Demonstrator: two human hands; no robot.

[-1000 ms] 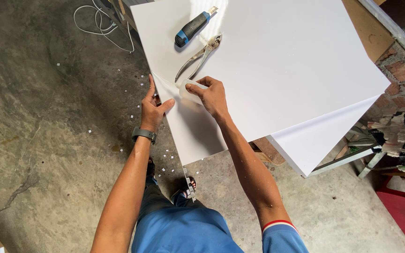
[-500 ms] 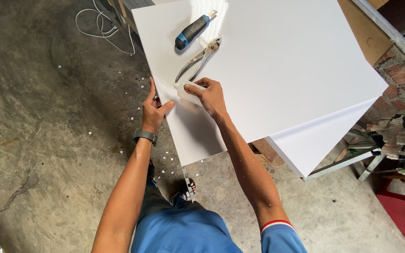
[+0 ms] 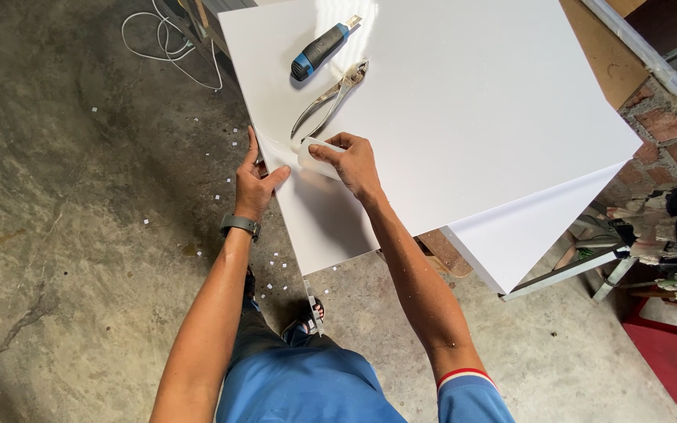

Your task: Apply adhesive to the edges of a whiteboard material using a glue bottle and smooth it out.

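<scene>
A large white panel (image 3: 472,117) lies flat in front of me, over a second white panel. My left hand (image 3: 255,182) grips the panel's left edge, thumb on top, with a dark watch on the wrist. My right hand (image 3: 352,161) presses a small white block (image 3: 313,154) against the panel surface near that edge. Just beyond my right hand lie metal pliers (image 3: 329,99) and a blue and black handled cutter (image 3: 319,50).
The lower white panel (image 3: 526,227) sticks out at right over a metal frame. White cable (image 3: 174,47) coils on the concrete floor at top left, with small white scraps scattered about. Brick wall (image 3: 667,133) and clutter stand at right.
My right hand has slid slightly along the panel and the white block under it now shows. The left hand keeps its grip on the edge.
</scene>
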